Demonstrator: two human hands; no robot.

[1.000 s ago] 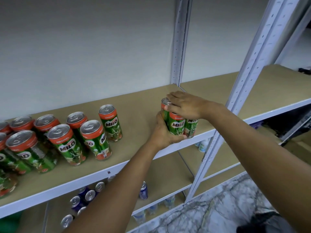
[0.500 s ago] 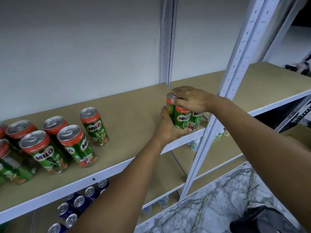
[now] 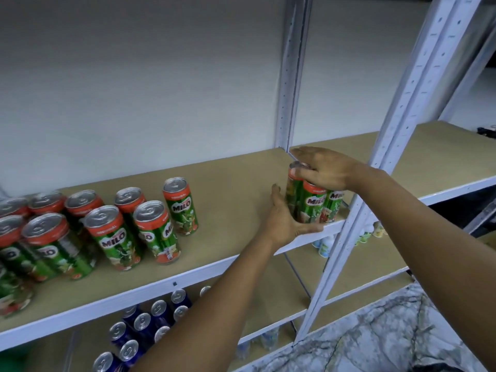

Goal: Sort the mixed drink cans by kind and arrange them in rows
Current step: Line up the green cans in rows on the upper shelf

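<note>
A tight cluster of three green-and-red Milo cans [image 3: 312,204] stands at the right front corner of the tan shelf board [image 3: 233,181]. My left hand [image 3: 284,221] cups the cluster's left and front side. My right hand [image 3: 323,170] lies over the can tops, fingers curled down on them. Further left on the same shelf stand several more Milo cans [image 3: 157,229], loosely grouped, the nearest one [image 3: 181,205] apart from the rest.
A white metal upright [image 3: 397,124] rises right beside the held cans. Several dark blue cans [image 3: 146,324] sit on the lower shelf. Pale cans [image 3: 324,244] stand on the lower right shelf. A marble-patterned floor [image 3: 375,334] lies below.
The view swung right, then back left, bringing more of the left-hand Milo cans into sight. Both hands stay on the three-can cluster at the shelf corner; my left palm now cups more of its front.
</note>
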